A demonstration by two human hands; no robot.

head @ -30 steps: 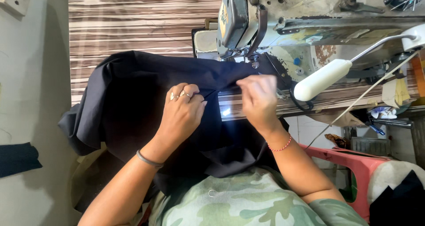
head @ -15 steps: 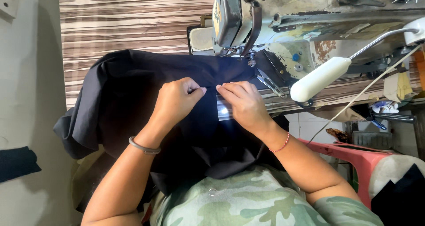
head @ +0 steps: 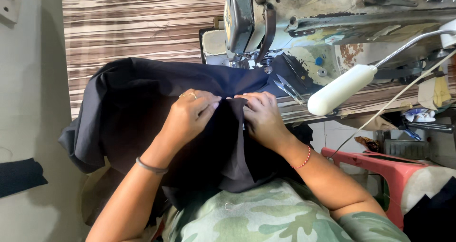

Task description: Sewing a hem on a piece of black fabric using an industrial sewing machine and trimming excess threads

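Black fabric (head: 142, 104) lay draped over the striped table (head: 142, 28) edge and the person's lap, just in front of the sewing machine (head: 294, 28). Left hand (head: 190, 116) and right hand (head: 261, 116) met at a fold, both pinching the fabric with closed fingers. Snips (head: 289, 88) sat near the needle, white lamp (head: 339, 90) to the right.

sewing machine (head: 304, 28): top cut off by edge | needle: hidden behind black fabric (head: 142, 104) | red stool (head: 380, 171): partly cut off
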